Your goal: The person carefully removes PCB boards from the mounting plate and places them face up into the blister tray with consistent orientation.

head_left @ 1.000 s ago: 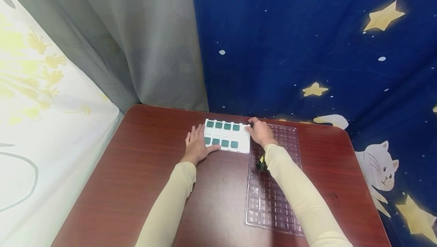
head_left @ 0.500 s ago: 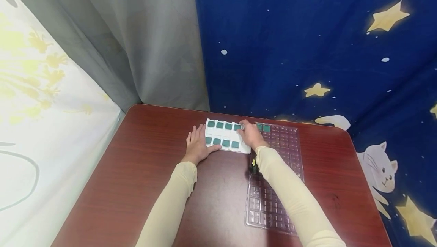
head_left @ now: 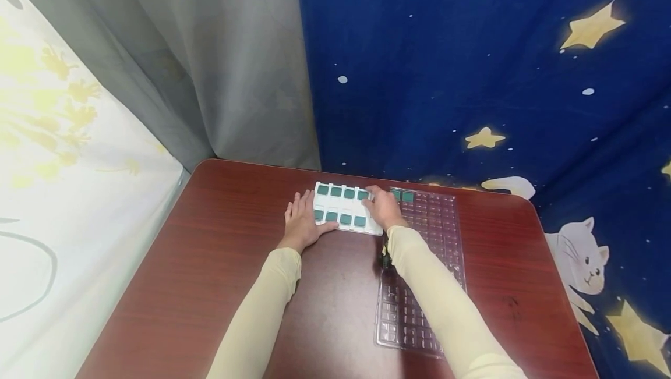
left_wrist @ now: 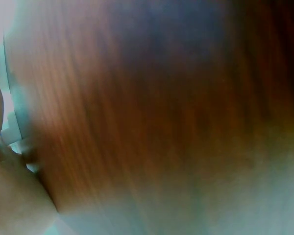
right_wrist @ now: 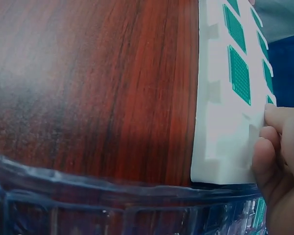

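A: Where do we find the white tray (head_left: 341, 204)?
B: Taking twelve as the table's far edge, we see it flat near twelve, bearing eight green squares (head_left: 336, 191) in two rows of four.
A: And our left hand (head_left: 303, 222)?
B: At the tray's eight o'clock, wide, fingers spread by the left end and thumb along the near edge.
A: Our right hand (head_left: 385, 207)?
B: At three o'clock, narrow, its fingertips at the last square of the far row. We cannot tell whether they pinch it or only touch it.
A: What lies past that?
B: A clear pocketed tray (head_left: 432, 233), running from the white tray's three o'clock toward five, with two green pieces (head_left: 408, 196) in its far-left corner.
A: Farther out?
B: Red-brown table (head_left: 225, 222) all round, a grey curtain (head_left: 251, 64) toward eleven, a blue starry one (head_left: 388, 76) toward one.
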The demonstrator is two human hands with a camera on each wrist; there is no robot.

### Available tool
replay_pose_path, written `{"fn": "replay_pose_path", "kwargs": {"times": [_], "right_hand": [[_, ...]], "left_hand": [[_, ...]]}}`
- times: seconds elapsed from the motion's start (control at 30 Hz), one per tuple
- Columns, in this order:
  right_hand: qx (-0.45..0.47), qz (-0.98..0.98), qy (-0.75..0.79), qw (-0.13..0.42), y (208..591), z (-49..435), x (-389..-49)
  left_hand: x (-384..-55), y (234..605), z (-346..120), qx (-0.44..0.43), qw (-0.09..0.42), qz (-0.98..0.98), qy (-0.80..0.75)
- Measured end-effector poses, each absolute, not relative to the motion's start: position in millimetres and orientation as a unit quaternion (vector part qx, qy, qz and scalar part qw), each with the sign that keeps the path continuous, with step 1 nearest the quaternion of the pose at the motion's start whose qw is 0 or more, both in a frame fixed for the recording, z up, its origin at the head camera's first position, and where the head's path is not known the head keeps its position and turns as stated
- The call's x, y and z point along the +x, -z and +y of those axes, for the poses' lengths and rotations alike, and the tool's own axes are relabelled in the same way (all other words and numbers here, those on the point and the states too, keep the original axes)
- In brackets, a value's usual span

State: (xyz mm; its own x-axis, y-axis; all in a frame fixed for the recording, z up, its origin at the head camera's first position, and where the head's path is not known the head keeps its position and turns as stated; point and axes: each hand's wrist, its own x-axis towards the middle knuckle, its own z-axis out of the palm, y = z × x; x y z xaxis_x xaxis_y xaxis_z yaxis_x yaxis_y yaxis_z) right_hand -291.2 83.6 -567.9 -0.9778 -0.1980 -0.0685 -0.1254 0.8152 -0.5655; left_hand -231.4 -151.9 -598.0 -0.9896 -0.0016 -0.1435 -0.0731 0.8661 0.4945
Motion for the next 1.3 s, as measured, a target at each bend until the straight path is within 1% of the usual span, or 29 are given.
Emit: {"fn": "replay_pose_path", "kwargs": {"times": [0.2, 0.33, 0.7, 1.3], "right_hand": [[-0.082, 0.951, 0.289, 0.076, 569.6, 84.2, -292.9], [-0.084, 0.951, 0.290, 0.075, 568.8, 83.4, -294.5], [-0.089, 0.951, 0.286, 0.079, 564.1, 82.6, -293.7], [-0.095, 0.953, 0.279, 0.074, 567.7, 81.3, -292.2]], "left_hand": [[-232.1, 603.1, -151.6, -0.021, 0.073, 0.961, -0.267], [-233.5, 602.7, -152.5, -0.020, 0.065, 0.961, -0.269], [-236.5, 606.3, -154.1, -0.020, 0.066, 0.961, -0.266], [-232.6, 606.0, -154.2, -0.014, 0.056, 0.962, -0.267]]}}
